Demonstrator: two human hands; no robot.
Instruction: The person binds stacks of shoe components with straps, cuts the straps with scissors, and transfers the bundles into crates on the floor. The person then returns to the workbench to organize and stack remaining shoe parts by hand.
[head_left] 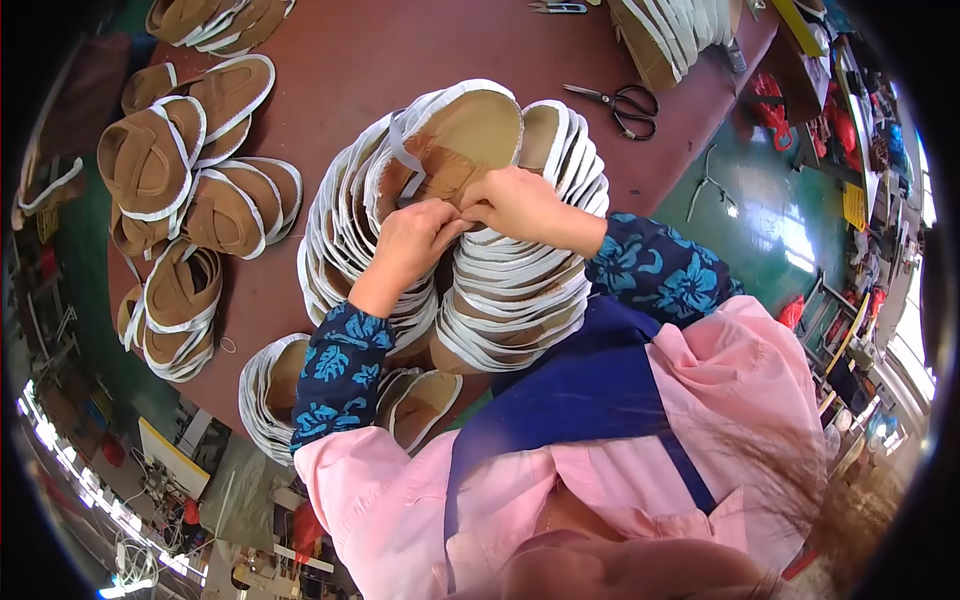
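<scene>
Shoe upper (488,128), tan inside with a white rim, lies open side up on top of the left stack (335,235) of similar pieces, between the middle of the table (400,42) and its near edge; a grey strip (402,150) crosses its left side, curving down into the opening. The left hand (405,245) comes in from the near side, its fingers bent and drawn together in a pinch at the near end of the piece; the right hand (520,208) meets it there from the right, thumb and forefinger also pinched closed, their tips touching or almost so; what lies between the fingertips is hidden, so I cannot tell whether they grip the rim or something finer.

Just beside the left stack, and partly under the right hand, the right stack (515,300) fans toward the near edge, its white rims layered closely; black-handled scissors (625,107) lie toward the right edge of the table, apart from both stacks, and small snips (558,8) lie farther off. Brown strapped uppers (150,165) sit in loose overlapping piles along the left edge; more pieces (220,22) lie toward the far left, and another row (668,42) toward the far right; a smaller stack (268,392) stands at the near edge beside the left sleeve (342,372), which is dark blue with lighter flowers.
</scene>
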